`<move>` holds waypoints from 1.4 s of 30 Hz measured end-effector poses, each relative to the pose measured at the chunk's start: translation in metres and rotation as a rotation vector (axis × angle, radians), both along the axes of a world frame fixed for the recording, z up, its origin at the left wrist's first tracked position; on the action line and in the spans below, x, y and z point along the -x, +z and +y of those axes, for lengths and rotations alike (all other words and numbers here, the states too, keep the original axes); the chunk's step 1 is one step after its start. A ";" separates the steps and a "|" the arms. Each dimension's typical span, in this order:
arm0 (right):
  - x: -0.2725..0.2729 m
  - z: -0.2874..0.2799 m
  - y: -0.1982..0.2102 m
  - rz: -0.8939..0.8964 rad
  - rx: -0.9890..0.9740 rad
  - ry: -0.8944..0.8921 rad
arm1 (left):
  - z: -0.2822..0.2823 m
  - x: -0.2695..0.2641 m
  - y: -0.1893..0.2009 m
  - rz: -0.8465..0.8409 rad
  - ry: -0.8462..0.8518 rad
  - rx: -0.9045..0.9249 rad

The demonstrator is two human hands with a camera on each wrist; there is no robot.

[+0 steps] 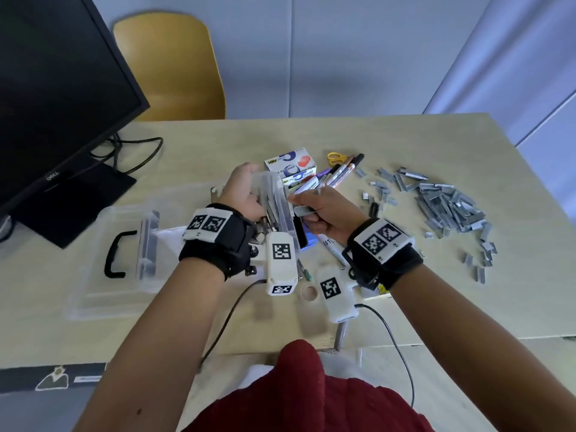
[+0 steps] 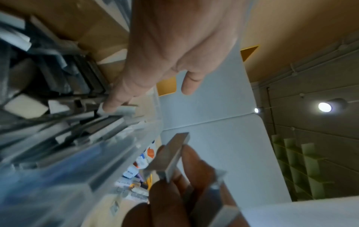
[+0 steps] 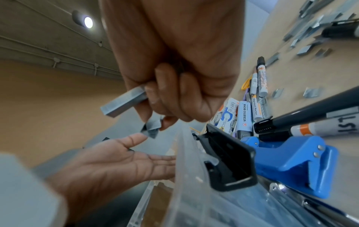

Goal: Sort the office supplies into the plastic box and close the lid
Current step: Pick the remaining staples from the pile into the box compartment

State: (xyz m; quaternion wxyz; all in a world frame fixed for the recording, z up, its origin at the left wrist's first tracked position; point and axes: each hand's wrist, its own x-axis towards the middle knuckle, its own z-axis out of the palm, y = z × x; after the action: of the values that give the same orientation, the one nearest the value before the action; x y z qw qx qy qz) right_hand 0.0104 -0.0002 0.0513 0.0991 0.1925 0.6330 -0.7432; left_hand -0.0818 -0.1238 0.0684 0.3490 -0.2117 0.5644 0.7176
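The clear plastic box (image 1: 276, 194) stands tilted at mid-table, with staple strips inside. My left hand (image 1: 246, 194) lies against its left side, palm toward it. In the left wrist view the straight fingers (image 2: 110, 104) reach past the box wall (image 2: 136, 145) and touch a strip, while the thumb stays free outside. My right hand (image 1: 324, 210) hovers at the box's right rim and grips grey staple strips (image 1: 300, 211). The right wrist view shows those staple strips (image 3: 124, 102) pinched in the curled fingers (image 3: 169, 86) just above the open left hand (image 3: 108, 162).
The box lid (image 1: 124, 254) with its black handle lies to the left. A big pile of staples (image 1: 452, 210) is spread on the right. Markers (image 1: 339, 173), tape dispenser cartons (image 1: 291, 165), yellow scissors (image 1: 336, 157) and a blue hole punch (image 3: 291, 161) lie around the box. A monitor (image 1: 56, 98) stands far left.
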 end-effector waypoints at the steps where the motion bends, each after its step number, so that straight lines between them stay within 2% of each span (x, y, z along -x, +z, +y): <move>1: 0.000 -0.002 0.000 -0.007 -0.017 -0.012 | -0.003 -0.004 0.006 0.014 -0.017 0.015; 6: 0.014 -0.026 0.010 -0.050 0.007 -0.005 | -0.039 -0.013 0.023 0.256 -0.026 0.186; 10: 0.033 -0.056 0.018 -0.170 0.148 0.061 | -0.077 -0.018 0.025 0.436 0.027 0.452; 12: 0.043 -0.070 0.019 -0.255 0.190 0.060 | -0.088 -0.025 0.017 0.467 -0.108 0.680; 15: 0.054 -0.088 0.015 -0.337 0.205 0.032 | -0.095 -0.034 0.002 0.506 -0.522 1.076; 17: 0.060 -0.097 0.012 -0.359 0.255 -0.022 | -0.097 -0.037 -0.004 0.583 -0.674 1.183; 20: 0.067 -0.107 0.005 -0.351 0.287 -0.126 | -0.101 -0.037 -0.012 0.670 -0.740 1.197; 25: 0.071 -0.107 0.002 -0.292 0.248 -0.225 | -0.105 -0.038 -0.020 0.750 -0.739 1.185; 27: 0.070 -0.104 0.001 -0.268 0.120 -0.122 | -0.105 -0.039 -0.023 0.777 -0.709 1.184; 30: 0.063 -0.098 0.001 -0.182 -0.183 0.021 | -0.105 -0.045 -0.031 0.853 -0.628 1.162; 33: 0.049 -0.100 0.002 -0.113 -0.502 0.275 | -0.106 -0.051 -0.038 0.933 -0.556 1.214; 34: 0.045 -0.101 0.000 -0.120 -0.550 0.366 | -0.106 -0.052 -0.040 0.948 -0.541 1.238; 35: 0.039 -0.101 -0.001 -0.127 -0.561 0.416 | -0.106 -0.052 -0.042 0.956 -0.528 1.255; 37: 0.030 -0.091 0.001 -0.089 -0.502 0.386 | -0.104 -0.050 -0.044 0.958 -0.495 1.270; 42: 0.016 -0.043 0.017 0.082 -0.171 -0.048 | -0.104 -0.042 -0.045 0.977 -0.449 1.283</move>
State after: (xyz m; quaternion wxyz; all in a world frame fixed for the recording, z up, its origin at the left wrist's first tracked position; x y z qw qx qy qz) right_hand -0.0051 -0.0430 0.0683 0.0382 0.1847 0.6930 -0.6958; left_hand -0.0401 -0.2275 0.0229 0.0115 0.0832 0.9798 0.1815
